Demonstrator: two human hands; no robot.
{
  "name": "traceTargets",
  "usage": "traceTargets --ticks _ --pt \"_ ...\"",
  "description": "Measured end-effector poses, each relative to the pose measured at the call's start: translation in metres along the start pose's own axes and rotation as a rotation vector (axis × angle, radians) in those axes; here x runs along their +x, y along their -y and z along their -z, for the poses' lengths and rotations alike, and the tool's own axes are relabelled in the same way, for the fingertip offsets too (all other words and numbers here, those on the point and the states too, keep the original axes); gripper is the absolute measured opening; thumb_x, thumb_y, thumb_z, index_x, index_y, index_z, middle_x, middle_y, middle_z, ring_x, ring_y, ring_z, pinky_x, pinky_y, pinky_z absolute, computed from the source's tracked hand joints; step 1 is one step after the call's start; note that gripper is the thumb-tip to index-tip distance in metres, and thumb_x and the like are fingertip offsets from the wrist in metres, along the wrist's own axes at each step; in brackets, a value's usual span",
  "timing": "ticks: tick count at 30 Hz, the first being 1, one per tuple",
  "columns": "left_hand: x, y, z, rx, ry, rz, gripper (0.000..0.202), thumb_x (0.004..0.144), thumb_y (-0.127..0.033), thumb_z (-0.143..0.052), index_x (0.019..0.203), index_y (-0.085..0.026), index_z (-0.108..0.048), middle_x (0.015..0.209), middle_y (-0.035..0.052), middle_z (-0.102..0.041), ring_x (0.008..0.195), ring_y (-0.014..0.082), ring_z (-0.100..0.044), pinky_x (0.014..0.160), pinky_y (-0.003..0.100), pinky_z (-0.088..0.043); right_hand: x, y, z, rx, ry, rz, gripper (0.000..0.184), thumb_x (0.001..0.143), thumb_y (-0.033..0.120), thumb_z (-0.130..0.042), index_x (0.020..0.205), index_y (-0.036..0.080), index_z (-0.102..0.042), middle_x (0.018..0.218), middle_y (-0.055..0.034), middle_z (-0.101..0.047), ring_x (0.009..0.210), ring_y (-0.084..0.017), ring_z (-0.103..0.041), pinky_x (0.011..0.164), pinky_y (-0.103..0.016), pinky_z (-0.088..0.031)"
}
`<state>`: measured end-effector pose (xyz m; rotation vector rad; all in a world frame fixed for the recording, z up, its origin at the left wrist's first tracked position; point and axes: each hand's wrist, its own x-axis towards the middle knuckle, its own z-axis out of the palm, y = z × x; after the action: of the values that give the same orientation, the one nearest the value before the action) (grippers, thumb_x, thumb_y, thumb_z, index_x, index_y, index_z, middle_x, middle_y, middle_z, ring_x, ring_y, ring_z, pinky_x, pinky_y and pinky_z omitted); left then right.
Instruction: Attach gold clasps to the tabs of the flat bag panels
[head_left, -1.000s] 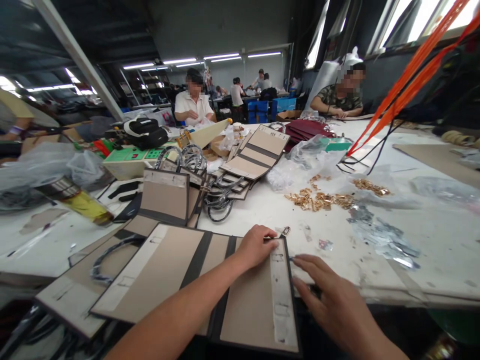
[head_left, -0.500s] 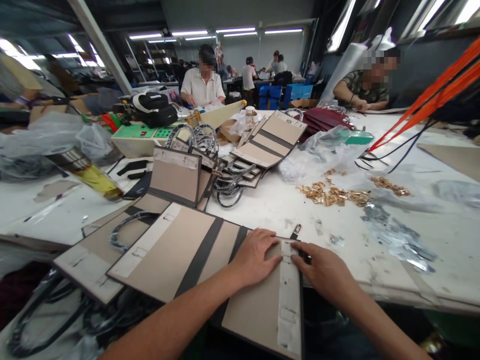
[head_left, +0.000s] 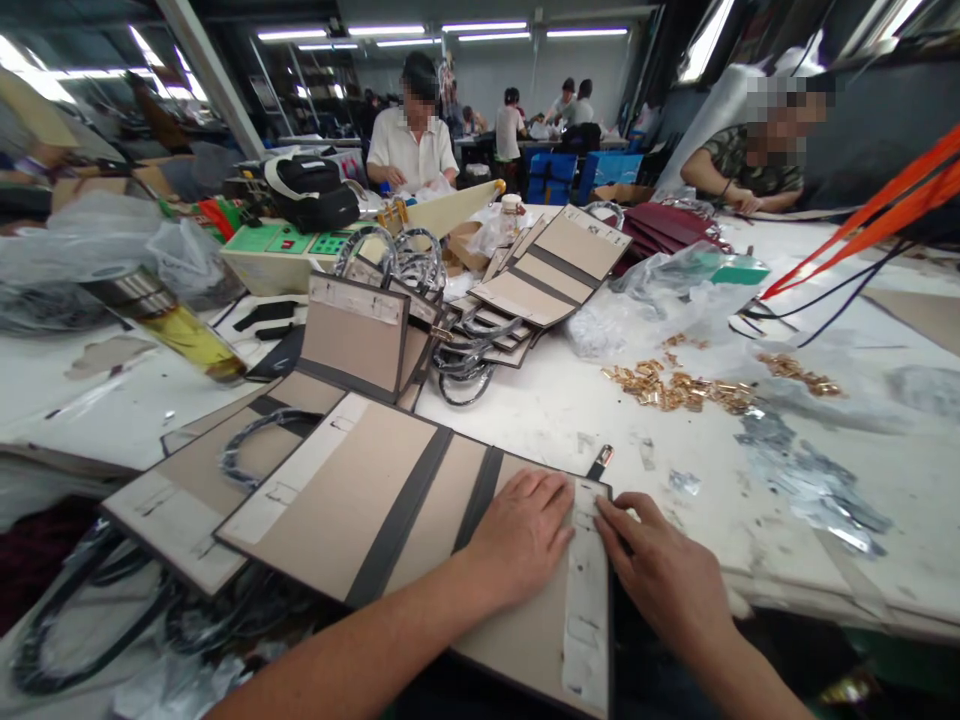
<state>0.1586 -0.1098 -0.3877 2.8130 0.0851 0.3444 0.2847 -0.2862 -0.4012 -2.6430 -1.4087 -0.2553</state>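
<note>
The unfolded panel [head_left: 442, 500] is spread over the lower centre of the frame, its middle partly hidden by the left forearm, its lowest corner reaching the bottom edge. The left hand [head_left: 525, 540] is laid flat on the right section, fingers nearly straight and side by side. The panel's right border is met near its upper corner by the right hand [head_left: 667, 565], thumb and fingertips close together; whether anything is pinched there cannot be told. At lower left, a second panel [head_left: 169, 510] is partly covered. Open white tabletop [head_left: 697, 450] is left between the upper-right corner and the silver pieces [head_left: 817, 485].
</note>
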Motion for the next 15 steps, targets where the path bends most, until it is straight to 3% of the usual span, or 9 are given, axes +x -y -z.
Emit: traceTargets --ticks 9,15 --pt "0.0012 0.0021 0.0063 -0.113 0.058 0.073 0.053 0.100 -0.035 -0.066 0.149 -0.023 -0.051 0.149 0.0062 -0.058 0.137 0.0288 -0.048 0.123 0.048 -0.038 0.0014 -0.0026 0.0000 0.028 0.022 0.061 0.035 0.108 0.036 -0.052 0.140 0.030 -0.065 0.118 -0.0023 -0.071 0.077 -0.018 -0.077 0.054 -0.030 -0.054" --pt "0.0039 0.0042 0.0033 -0.142 0.096 0.100 0.057 0.098 -0.033 -0.069 0.151 -0.022 -0.051 0.153 0.0059 -0.056 0.141 0.0294 -0.045 0.125 0.049 -0.035 0.0026 -0.0039 -0.0007 0.041 0.045 0.043 0.036 0.106 0.037 -0.055 0.139 0.030 -0.066 0.108 -0.0031 -0.072 0.077 -0.020 -0.076 0.054 -0.030 -0.050"
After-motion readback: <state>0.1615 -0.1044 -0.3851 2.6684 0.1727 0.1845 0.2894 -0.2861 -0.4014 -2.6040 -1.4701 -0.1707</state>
